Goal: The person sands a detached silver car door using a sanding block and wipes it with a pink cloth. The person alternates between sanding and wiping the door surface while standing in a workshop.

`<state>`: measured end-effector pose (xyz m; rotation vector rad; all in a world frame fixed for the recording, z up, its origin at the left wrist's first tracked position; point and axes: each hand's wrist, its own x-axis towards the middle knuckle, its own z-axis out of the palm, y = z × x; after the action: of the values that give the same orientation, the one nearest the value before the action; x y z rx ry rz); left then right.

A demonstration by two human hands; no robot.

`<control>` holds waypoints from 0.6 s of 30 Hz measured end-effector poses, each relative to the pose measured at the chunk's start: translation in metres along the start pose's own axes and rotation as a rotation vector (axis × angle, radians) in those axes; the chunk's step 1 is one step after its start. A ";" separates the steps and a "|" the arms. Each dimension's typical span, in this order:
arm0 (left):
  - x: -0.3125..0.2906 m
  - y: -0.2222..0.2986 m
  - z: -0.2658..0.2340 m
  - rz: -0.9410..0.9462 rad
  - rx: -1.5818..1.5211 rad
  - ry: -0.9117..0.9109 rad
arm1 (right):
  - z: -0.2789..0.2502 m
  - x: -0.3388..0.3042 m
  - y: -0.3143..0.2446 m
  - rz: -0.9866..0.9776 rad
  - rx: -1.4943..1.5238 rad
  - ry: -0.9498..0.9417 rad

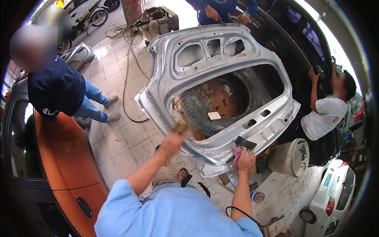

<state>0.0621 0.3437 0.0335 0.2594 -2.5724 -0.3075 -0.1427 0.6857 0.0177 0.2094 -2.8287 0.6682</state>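
A silver-grey car tailgate panel (158, 83), with a large window opening, lies in front of me over a tyre (193, 114). My left hand (172, 145) is closed round a small yellow-brown thing (179, 128), blurred by motion, over the panel's left edge. At the near right edge, my right hand (246, 161) grips a flat black sheet (244, 143) together with a crumpled pink cloth (237, 157). A yellowish bit shows by its fingers. A small white block (214, 115) is visible within the window opening.
A whitish bucket (290, 157) stands right of the panel, with a small can (257, 196) nearer me. An orange car (65, 158) flanks my left. A compressor (158, 23) and hose (125, 91) lie beyond. Other people stand left, at the far edge and right by a black car.
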 end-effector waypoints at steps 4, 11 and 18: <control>0.060 -0.118 0.015 -0.385 0.074 -0.139 | -0.016 -0.001 -0.013 0.048 0.073 -0.049; -0.038 0.009 0.053 0.086 -0.146 0.086 | -0.013 0.003 -0.016 0.118 -0.123 -0.078; 0.082 -0.126 -0.002 -0.244 0.037 -0.005 | -0.007 0.003 0.000 0.169 -0.070 -0.093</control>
<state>0.0097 0.2028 0.0412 0.5887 -2.5550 -0.3490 -0.1440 0.6886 0.0247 -0.0118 -2.9780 0.6064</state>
